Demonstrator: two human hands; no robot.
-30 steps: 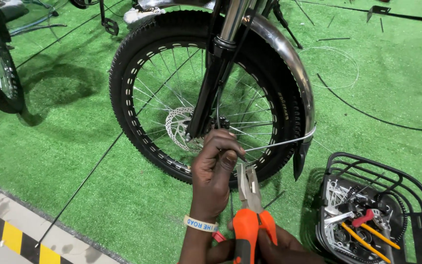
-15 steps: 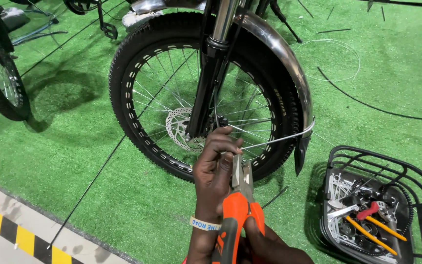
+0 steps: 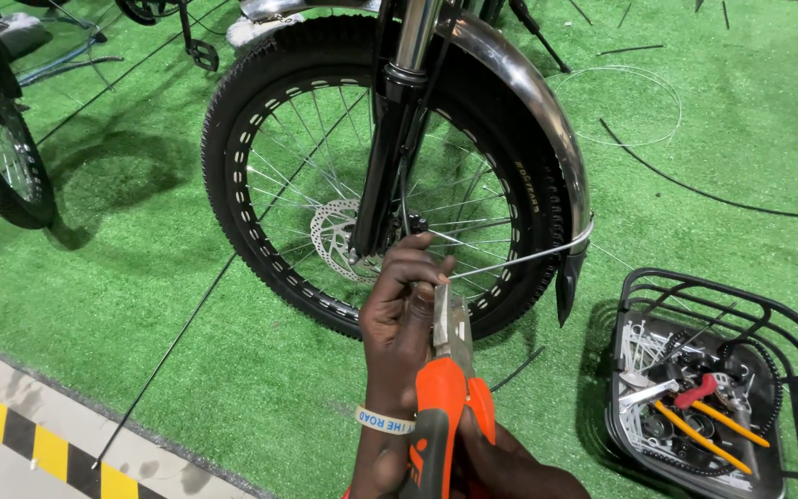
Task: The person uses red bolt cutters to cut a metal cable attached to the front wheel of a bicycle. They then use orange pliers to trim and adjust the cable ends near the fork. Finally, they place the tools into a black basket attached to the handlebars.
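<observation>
My left hand: pinches stay, running right to the mudguard
My right hand: grips pliers, near

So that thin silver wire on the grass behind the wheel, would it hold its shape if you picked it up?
Probably not rigidly. The silver wire lies in a loose round loop on the green turf, so it looks springy rather than limp. It is very thin, so likely light. Lifted by one point, the loop would probably sag and wobble.

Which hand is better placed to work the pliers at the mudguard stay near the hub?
Right: the right hand already grips the orange-handled pliers, tips at the stay. The left hand pinches the stay's end.
</observation>
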